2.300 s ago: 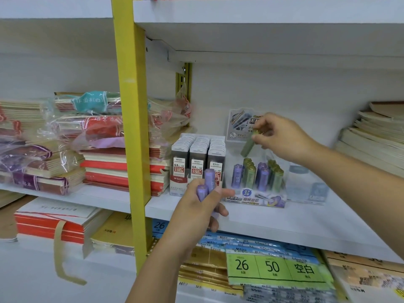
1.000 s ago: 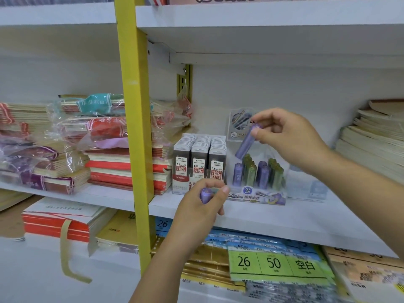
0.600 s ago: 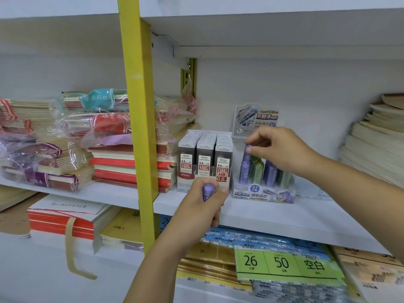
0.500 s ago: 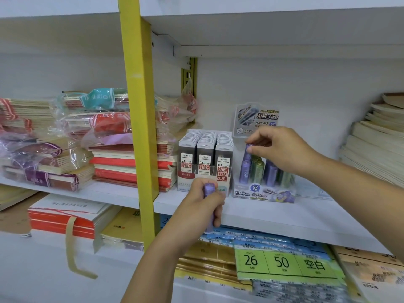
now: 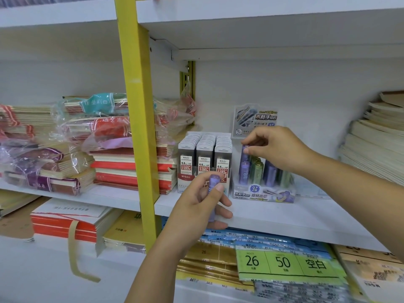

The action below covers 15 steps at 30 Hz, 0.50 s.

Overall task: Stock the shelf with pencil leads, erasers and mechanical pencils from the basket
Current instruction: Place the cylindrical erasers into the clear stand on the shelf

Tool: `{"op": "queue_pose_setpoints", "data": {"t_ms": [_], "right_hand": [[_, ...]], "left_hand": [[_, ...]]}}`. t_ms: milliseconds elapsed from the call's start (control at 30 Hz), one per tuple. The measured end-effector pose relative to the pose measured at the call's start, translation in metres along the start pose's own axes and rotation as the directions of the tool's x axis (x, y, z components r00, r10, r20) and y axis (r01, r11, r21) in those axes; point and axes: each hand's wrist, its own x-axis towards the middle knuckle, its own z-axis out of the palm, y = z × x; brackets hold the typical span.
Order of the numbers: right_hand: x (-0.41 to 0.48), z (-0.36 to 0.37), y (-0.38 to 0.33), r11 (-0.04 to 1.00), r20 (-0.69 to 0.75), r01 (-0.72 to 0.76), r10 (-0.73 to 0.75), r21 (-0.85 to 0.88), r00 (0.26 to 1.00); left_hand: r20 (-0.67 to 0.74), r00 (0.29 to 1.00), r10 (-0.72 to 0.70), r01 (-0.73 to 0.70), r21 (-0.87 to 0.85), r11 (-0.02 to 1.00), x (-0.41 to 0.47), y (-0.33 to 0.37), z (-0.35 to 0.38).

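White shelf point(image 5: 284, 217) w/ display tray point(image 5: 262, 193) at approx. 3 o'clock of the grey lead boxes point(image 5: 204, 158), three rows abreast. Right hand point(image 5: 277, 147) pinched a purple lead tube point(image 5: 244, 153) at the tray's 11 o'clock corner; left hand point(image 5: 201, 202) was closed round one more purple tube point(image 5: 213, 193), at 7 o'clock of the tray. Risk, as judged: a skewed push could topple the upright neighbours. Tubes in tray: too crowded to count.

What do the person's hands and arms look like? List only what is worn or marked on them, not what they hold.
Both are bare. The left hand and right hand wear no gloves, rings or watch that can be seen, and no sleeve shows on either forearm up to the picture's edge. The fingers have short, plain nails. No markings are visible.
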Motion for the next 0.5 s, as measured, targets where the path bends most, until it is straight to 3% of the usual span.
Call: {"op": "queue_pose_setpoints", "data": {"t_ms": [167, 333, 500], "right_hand": [[-0.001, -0.004, 0.000, 1.000, 0.029, -0.010, 0.009, 0.025, 1.000], [0.000, 0.002, 0.000, 0.998, 0.013, 0.008, -0.007, -0.065, 1.000], [0.001, 0.007, 0.004, 0.988, 0.087, 0.032, -0.019, -0.154, 0.996]], "left_hand": [[-0.028, 0.999, 0.020, -0.019, 0.033, 0.999, 0.000, -0.002, -0.001], [-0.035, 0.999, -0.002, 0.002, 0.005, 1.000, 0.001, -0.002, -0.001], [-0.027, 1.000, -0.005, 0.005, -0.026, 1.000, 0.000, -0.003, -0.004]]}}
